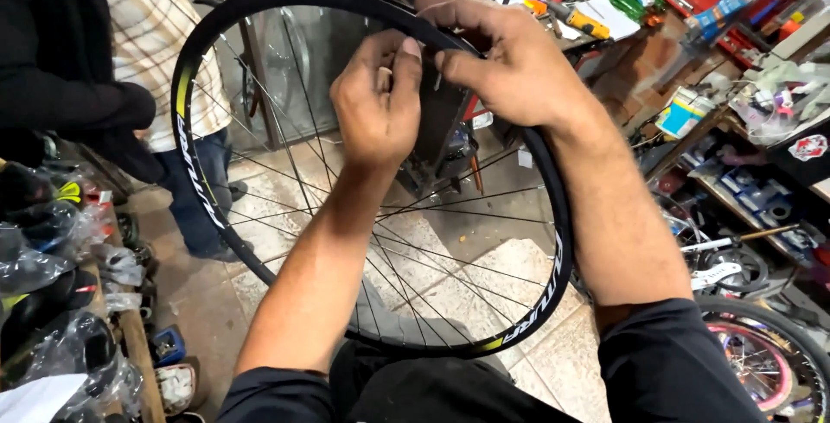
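Bike workshop, seen from above the worker's arms. A black bicycle wheel rim (553, 241), w/ thin steel spokes (450, 250) fanning inward, is held upright in front of the person, its lower edge near their lap. Both hands meet at the top of the rim. Left hand (376, 99): fingers curled together, thumb and forefinger pinched on a small part at the rim's inner edge, prob. a spoke nipple or valve; too small to tell. Right hand (510, 64): fingers closed over the rim, steadying it. Rim is smooth, matte, w/ yellow-green accents; spokes taut and shiny. Risk, as I judge it: the tiny part could slip from the pinch and drop onto the tiled floor (553, 362), lost among clutter. Another person (156, 51) in a checked shirt stands at left.
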